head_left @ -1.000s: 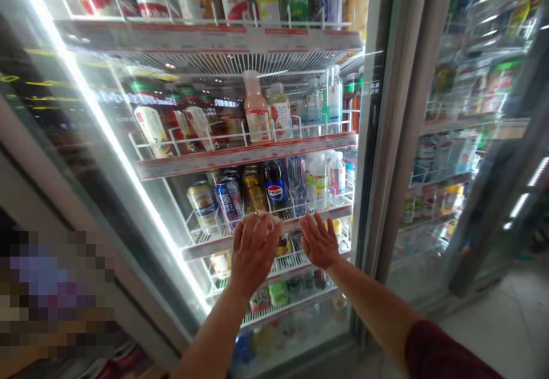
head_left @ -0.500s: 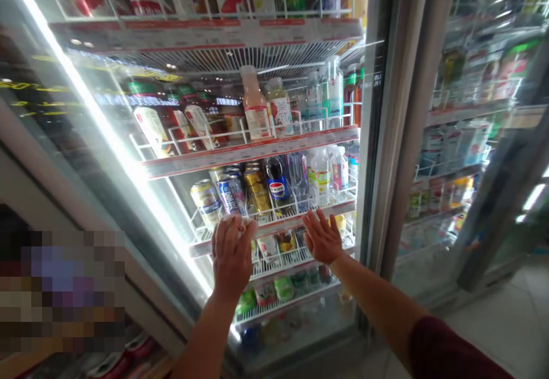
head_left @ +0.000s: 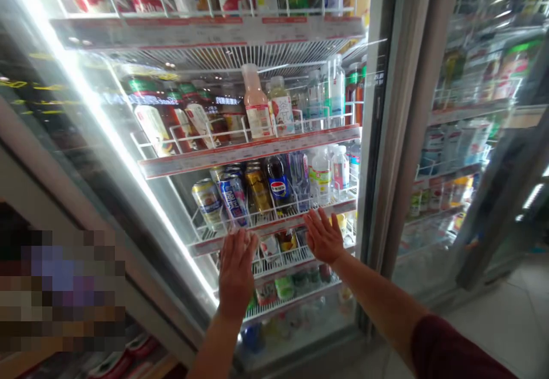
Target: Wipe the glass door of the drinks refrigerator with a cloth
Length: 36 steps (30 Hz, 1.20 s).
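Note:
My left hand presses a crumpled whitish cloth against the glass door of a lit drinks cooler. Most of the cloth is hidden under the fingers. To its right, my right hand lies open on the glass with fingers spread, holding nothing. Behind the glass, close above the hands, stand a row of cans, a dark cola bottle and clear bottles on a wire shelf.
A metal door frame runs down the right side, with another glass-fronted cooler beyond it. A bright light strip slants along the left. Pale floor tiles show at lower right.
My left hand, with the cloth, has shifted slightly down and to the right on the glass. My right hand stays in nearly the same place.

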Each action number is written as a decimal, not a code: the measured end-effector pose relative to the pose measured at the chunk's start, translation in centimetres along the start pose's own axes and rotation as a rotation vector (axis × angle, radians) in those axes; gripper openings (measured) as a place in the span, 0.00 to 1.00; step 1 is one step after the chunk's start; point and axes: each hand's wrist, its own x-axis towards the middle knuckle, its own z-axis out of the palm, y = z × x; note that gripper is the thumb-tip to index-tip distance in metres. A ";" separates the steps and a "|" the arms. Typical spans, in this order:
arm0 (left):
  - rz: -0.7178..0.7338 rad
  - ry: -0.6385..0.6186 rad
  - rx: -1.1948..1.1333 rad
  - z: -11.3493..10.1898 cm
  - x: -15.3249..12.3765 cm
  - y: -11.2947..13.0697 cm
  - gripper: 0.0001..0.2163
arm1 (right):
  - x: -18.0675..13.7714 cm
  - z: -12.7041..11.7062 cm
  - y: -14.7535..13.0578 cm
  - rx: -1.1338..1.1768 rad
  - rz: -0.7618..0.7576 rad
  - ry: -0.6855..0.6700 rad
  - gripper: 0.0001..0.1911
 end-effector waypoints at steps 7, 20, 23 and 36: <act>-0.083 0.190 -0.015 -2.3 5.1 -4.7 0.26 | -0.1 -0.1 0.0 -0.009 0.012 -0.010 0.38; -0.096 0.179 -0.001 -2.2 4.6 -5.6 0.20 | 0.0 -0.2 0.1 -0.011 -0.011 0.006 0.36; -0.147 0.200 -0.008 -1.7 3.5 -4.8 0.19 | -0.1 -0.1 0.1 -0.018 -0.010 0.003 0.36; -0.124 0.153 -0.022 -2.4 3.3 -6.2 0.20 | -0.2 -0.1 0.2 -0.032 -0.010 -0.003 0.33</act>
